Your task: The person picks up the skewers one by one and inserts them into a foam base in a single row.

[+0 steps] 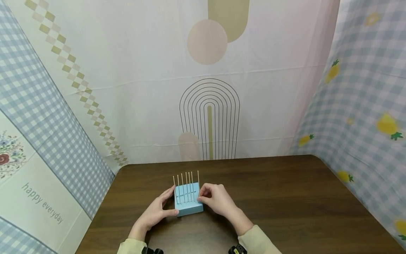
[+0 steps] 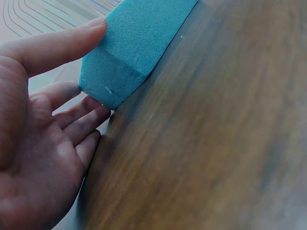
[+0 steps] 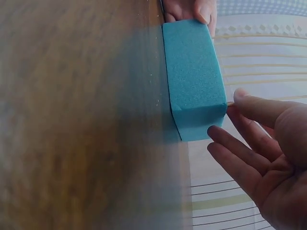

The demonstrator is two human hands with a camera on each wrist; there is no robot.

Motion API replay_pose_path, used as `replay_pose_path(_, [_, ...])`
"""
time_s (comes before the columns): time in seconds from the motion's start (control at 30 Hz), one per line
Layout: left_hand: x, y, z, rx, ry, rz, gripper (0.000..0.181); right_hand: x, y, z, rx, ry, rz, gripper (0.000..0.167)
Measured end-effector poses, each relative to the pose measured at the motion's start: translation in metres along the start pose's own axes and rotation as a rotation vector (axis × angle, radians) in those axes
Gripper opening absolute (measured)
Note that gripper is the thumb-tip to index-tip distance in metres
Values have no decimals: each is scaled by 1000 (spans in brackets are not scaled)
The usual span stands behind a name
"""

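Observation:
A light blue foam block (image 1: pixel 190 211) sits on the table with several thin wooden sticks (image 1: pixel 198 178) standing upright in a row in its top. My left hand (image 1: pixel 155 211) grips the block's left end, thumb at the front corner and fingers along the side; the left wrist view shows the thumb on the block's face (image 2: pixel 129 43). At the block's right end, my right hand (image 1: pixel 219 199) pinches the low part of the rightmost wooden stick between thumb and index finger. In the right wrist view, only a short bit of that stick (image 3: pixel 230 103) shows by the thumb.
The dark brown wooden table (image 1: pixel 269 197) extends around the block. Behind it hangs a white patterned cloth (image 1: pixel 152 106), with checked cloths at the left and right sides.

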State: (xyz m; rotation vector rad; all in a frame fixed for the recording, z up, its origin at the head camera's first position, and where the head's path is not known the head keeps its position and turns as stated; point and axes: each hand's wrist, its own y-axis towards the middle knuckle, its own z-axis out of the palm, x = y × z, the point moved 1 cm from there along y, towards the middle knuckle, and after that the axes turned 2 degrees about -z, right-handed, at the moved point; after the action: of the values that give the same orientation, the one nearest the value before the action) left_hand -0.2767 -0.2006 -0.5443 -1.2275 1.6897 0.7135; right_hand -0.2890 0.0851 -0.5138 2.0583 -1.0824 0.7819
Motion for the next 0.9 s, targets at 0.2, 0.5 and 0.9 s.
replay_pose_path(0.2, [2,-1,0,-2,4,-8,102,-1,1,1,-2,6,5,19])
replay_pose_path(0.5, [-1,-3,1,-6,16,12,100,-3,1,-2,25,7,-16,15])
replay_pose_path(0.9, [0,2,3,27,-22,23,105,-14,-5,-29,65,95,40,26])
